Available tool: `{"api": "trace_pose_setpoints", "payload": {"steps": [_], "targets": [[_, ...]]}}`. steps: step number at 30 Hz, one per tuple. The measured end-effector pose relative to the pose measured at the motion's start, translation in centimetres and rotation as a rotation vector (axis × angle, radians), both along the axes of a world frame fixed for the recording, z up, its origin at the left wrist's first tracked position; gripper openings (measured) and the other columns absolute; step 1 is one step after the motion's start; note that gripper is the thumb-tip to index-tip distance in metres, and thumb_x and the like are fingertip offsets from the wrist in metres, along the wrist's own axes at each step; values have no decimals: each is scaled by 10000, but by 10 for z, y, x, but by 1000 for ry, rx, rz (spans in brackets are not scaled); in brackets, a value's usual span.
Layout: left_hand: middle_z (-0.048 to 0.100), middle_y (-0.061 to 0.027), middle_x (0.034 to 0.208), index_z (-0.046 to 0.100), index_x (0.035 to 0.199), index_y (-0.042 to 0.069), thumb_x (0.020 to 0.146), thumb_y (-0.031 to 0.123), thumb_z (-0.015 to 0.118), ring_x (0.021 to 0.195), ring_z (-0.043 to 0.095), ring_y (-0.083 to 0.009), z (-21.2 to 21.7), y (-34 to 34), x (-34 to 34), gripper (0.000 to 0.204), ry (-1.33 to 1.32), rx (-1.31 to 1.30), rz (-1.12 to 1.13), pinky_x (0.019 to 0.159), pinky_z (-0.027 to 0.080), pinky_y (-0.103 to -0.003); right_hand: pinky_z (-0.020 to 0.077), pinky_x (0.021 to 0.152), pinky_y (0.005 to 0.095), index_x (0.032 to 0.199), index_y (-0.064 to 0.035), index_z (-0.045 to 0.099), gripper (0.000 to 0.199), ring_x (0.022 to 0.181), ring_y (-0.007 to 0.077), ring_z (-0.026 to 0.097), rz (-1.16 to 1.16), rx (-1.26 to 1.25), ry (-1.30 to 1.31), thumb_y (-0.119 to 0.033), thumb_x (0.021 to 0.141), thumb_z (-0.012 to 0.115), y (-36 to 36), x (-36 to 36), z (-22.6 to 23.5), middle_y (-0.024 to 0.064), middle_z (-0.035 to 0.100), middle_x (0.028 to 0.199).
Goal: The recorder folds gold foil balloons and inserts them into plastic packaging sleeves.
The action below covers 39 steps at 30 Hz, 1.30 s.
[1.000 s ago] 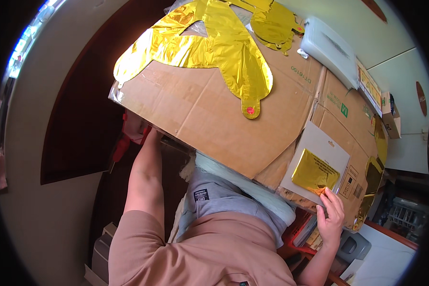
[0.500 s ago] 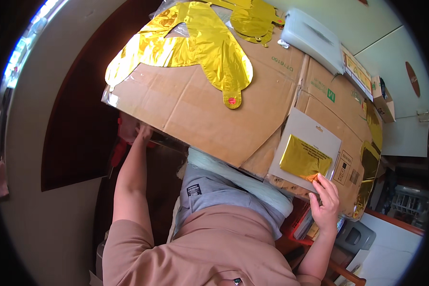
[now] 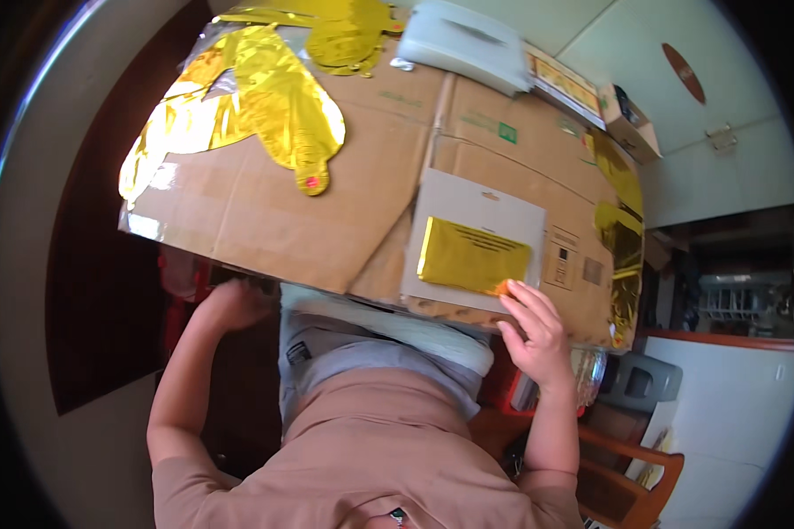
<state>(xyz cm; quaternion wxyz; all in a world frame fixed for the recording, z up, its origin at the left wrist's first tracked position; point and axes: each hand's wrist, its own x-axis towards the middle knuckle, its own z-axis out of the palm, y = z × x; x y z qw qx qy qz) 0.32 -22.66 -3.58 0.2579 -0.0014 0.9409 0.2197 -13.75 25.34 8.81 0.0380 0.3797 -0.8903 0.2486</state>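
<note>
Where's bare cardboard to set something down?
Widest: the cardboard between the large gold foil and the pale card. A smaller patch lies above the card, below the translucent box. Crowded: the far edge, and the right end under more foil.

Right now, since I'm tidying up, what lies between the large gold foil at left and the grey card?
In the head view, only bare brown cardboard lies between the large gold foil and the grey card.

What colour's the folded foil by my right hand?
The folded foil is gold with dark print, clearest in the head view.
</note>
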Motion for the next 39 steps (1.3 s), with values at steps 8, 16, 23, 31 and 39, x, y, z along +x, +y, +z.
{"api": "trace_pose_setpoints", "payload": {"steps": [8,16,23,31,39], "targets": [[608,-108,1263,646,1180,105,738,234,844,1242,560,-303,134,161,-48,501,875,230,-279,1083,425,-489,404,1114,511,1292,-84,650,704,1293,344,543,17,23,162,-225,653,908,19,10,3,124,610,1383],[635,-97,1280,678,1156,87,771,131,810,1238,615,-299,79,175,-78,409,1090,221,-481,1065,482,-474,460,1055,474,1195,-32,666,491,1201,313,613,38,79,356,-159,754,842,48,19,-33,130,651,1311],[685,-92,1173,706,1085,52,781,79,812,1192,662,-278,76,175,-64,323,1151,213,-399,1037,511,-451,507,951,436,1074,-32,700,346,1084,288,653,44,-34,391,-102,761,829,50,20,-37,117,693,1192],[688,-56,1082,703,990,84,819,84,789,1188,650,-268,73,178,-65,191,1054,285,-265,1146,382,-491,492,789,398,855,-76,694,179,845,263,612,-81,-177,176,-61,746,834,51,12,-28,58,646,909],[631,-72,1195,726,812,84,822,172,768,1417,424,-348,96,188,-68,98,741,220,35,1225,111,-597,496,701,397,747,-25,692,166,744,267,597,-346,-222,-251,-117,786,824,43,5,-22,88,602,785]]}}
